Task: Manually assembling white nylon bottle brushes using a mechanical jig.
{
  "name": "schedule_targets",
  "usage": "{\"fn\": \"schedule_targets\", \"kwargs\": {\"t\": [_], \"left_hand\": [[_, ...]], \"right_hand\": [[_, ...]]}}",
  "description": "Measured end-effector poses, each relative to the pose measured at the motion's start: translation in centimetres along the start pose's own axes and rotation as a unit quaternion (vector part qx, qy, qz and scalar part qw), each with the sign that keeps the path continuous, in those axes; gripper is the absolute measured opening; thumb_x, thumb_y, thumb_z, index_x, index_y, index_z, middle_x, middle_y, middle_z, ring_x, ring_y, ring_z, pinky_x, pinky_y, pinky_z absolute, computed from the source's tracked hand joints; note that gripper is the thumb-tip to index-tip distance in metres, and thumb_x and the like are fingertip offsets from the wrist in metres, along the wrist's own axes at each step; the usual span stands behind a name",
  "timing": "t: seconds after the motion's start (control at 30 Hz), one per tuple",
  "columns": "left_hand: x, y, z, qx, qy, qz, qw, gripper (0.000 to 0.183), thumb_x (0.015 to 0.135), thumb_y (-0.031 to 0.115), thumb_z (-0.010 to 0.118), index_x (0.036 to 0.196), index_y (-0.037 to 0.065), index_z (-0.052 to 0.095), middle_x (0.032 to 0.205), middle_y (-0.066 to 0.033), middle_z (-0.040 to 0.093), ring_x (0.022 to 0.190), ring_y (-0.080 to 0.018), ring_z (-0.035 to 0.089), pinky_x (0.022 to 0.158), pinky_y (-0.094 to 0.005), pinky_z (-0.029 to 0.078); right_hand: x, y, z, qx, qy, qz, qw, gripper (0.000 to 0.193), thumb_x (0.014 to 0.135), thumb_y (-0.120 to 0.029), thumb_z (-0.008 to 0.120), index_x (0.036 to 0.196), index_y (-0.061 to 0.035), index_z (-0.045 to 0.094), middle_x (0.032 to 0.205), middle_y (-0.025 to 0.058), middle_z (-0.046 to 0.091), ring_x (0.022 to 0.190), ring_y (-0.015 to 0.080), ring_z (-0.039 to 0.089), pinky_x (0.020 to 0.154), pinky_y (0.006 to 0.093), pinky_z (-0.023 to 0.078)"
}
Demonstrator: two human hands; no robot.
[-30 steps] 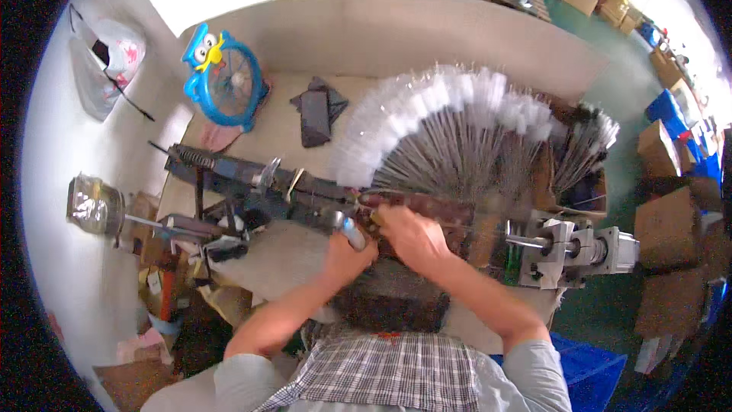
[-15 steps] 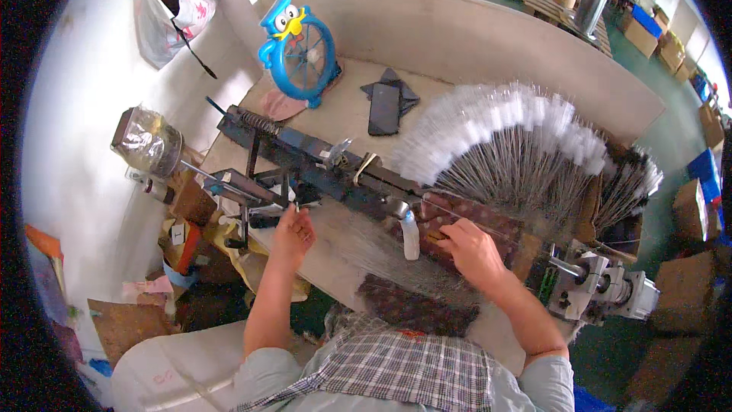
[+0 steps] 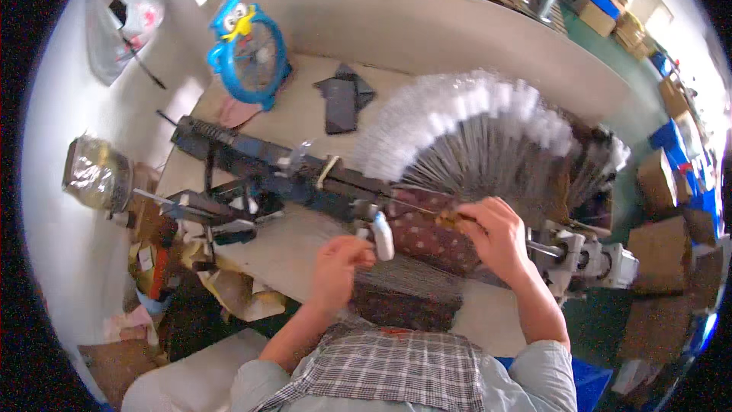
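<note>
Bench runs under everything. Big fan of white-tipped wires spread on it, beyond R hand. Long black machine slants across L side, its near end just past L hand. Maroon dotted cloth lies btwn the 2 hands. R hand is over cloth's R edge, fingers pinched w/ almost no gap, holding a brass-coloured pc. L hand is low & L of it, fingers curled in, narrow; can't tell if anything's inside. Its fingertips are right by the white handle, contact unclear. Thin rod runs from machine end twd R hand, above cloth. Smallest: brass-coloured pc, at R fingertips, well apart from L hand, up & R of it; details blurred.
</note>
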State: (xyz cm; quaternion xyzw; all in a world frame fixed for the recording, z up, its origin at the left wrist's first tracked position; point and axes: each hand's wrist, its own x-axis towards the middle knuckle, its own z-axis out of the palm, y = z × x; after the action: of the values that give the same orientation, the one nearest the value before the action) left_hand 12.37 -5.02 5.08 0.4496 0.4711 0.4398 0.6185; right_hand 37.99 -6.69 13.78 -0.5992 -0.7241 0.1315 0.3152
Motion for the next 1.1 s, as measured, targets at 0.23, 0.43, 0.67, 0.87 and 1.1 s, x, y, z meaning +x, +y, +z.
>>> {"fn": "schedule_targets", "kwargs": {"t": [0.23, 0.43, 0.67, 0.87, 1.1], "left_hand": [[2.6, -0.6, 10.3, -0.131, -0.110, -0.059, 0.983, 0.015, 0.090, 0.016, 0.055, 0.090, 0.002, 0.061, 0.080, -0.0051, 0.062, 0.065, -0.0107, 0.056, 0.061, -0.0247, 0.045], [2.5, -0.6, 11.2, -0.092, -0.087, -0.045, 0.991, 0.016, 0.090, 0.018, 0.056, 0.093, 0.003, 0.061, 0.079, -0.0038, 0.062, 0.061, -0.0092, 0.054, 0.058, -0.0229, 0.044], [2.6, 1.4, 9.1, -0.148, 0.018, -0.052, 0.987, 0.019, 0.090, 0.021, 0.056, 0.092, 0.003, 0.061, 0.077, -0.0027, 0.059, 0.059, -0.0060, 0.050, 0.056, -0.0210, 0.041], [2.5, 1.7, 8.2, -0.174, -0.004, -0.082, 0.981, 0.021, 0.091, 0.024, 0.056, 0.088, 0.004, 0.060, 0.075, -0.0043, 0.059, 0.059, -0.0084, 0.053, 0.057, -0.0217, 0.043], [2.8, 1.9, 7.6, -0.144, -0.055, -0.151, 0.976, 0.042, 0.095, 0.042, 0.041, 0.096, 0.003, 0.055, 0.079, -0.0062, 0.060, 0.070, -0.0157, 0.059, 0.066, -0.0289, 0.047]], "right_hand": [[-0.9, 2.0, -1.3, 0.137, -0.032, 0.129, 0.982, 0.020, 0.075, -0.013, 0.068, 0.091, -0.0029, 0.066, 0.084, 0.0135, 0.065, 0.075, 0.0259, 0.062, 0.069, 0.0332, 0.049], [-1.9, 3.3, -1.4, 0.100, -0.014, -0.010, 0.995, 0.017, 0.070, -0.011, 0.070, 0.086, -0.0049, 0.067, 0.078, 0.0073, 0.063, 0.067, 0.0234, 0.057, 0.061, 0.0319, 0.046], [2.7, 1.3, 2.0, -0.092, 0.119, -0.080, 0.985, 0.012, 0.073, -0.017, 0.066, 0.083, -0.0092, 0.064, 0.073, 0.0032, 0.060, 0.071, 0.0232, 0.057, 0.066, 0.0352, 0.047], [3.5, 0.3, 3.3, 0.027, 0.018, -0.041, 0.999, 0.015, 0.076, -0.019, 0.062, 0.083, -0.0061, 0.067, 0.077, 0.0081, 0.064, 0.078, 0.0263, 0.059, 0.070, 0.0359, 0.048], [3.9, 0.1, 3.7, 0.083, -0.067, 0.057, 0.993, 0.021, 0.079, -0.024, 0.060, 0.087, -0.0062, 0.068, 0.082, 0.0120, 0.066, 0.081, 0.0282, 0.062, 0.071, 0.0378, 0.049]]}}
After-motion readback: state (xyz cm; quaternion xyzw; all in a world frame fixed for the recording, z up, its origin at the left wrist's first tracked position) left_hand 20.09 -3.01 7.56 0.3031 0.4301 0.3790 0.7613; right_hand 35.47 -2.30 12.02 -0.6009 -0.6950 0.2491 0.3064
